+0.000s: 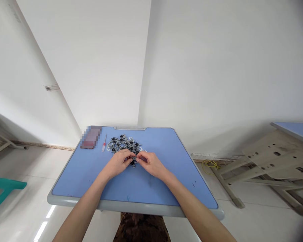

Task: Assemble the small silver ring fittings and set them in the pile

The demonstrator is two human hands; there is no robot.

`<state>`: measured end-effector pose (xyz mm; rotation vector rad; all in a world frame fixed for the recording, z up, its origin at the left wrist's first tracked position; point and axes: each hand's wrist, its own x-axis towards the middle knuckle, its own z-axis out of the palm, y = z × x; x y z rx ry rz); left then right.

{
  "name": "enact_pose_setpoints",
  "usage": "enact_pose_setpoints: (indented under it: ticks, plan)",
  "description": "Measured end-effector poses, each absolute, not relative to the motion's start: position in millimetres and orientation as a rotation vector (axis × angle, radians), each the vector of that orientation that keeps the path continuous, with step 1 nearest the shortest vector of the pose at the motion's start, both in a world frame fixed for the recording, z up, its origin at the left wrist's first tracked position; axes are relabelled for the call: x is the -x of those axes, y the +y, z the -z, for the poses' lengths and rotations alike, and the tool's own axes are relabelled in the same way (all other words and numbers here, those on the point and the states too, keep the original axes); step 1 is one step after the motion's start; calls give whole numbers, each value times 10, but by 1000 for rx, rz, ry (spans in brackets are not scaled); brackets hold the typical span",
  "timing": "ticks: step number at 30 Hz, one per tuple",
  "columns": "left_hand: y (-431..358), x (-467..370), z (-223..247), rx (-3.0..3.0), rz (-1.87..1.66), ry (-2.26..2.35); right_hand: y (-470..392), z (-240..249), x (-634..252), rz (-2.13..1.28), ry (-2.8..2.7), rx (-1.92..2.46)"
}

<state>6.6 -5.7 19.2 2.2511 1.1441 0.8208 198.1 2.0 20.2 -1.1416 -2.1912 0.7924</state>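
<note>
Over the blue desk top (146, 188), my left hand (119, 163) and my right hand (151, 164) meet with pinched fingertips. Between them is a small metal part (134, 158) with a dark round piece, mostly covered by the fingers. It looks like the parts in the pile (122, 141) just beyond my hands: silvery metal brackets with black round centres, lying tangled together. One more such part (133, 164) shows right under my fingertips. A screwdriver (103, 145) with a red and clear handle lies left of the pile.
At the desk's far left corner lies a flat dark rectangular thing (91, 137), blurred out. White walls rise behind the desk. Another desk (274, 158) stands at the right, with a yellow cable (211, 164) on the floor. A green stool (5, 188) is at the left.
</note>
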Motion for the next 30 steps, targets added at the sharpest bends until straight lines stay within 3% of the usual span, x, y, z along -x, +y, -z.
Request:
enact_pose_setpoints:
  ticks: [16,30]
  plan:
    - [-10,16,-197,-2150,-845,1277,55,-241,-2072,-840,-2163,1182]
    - [-45,-26,-210,-2221,-765,1174,-13,-281,-2022,-614,-2504,1331]
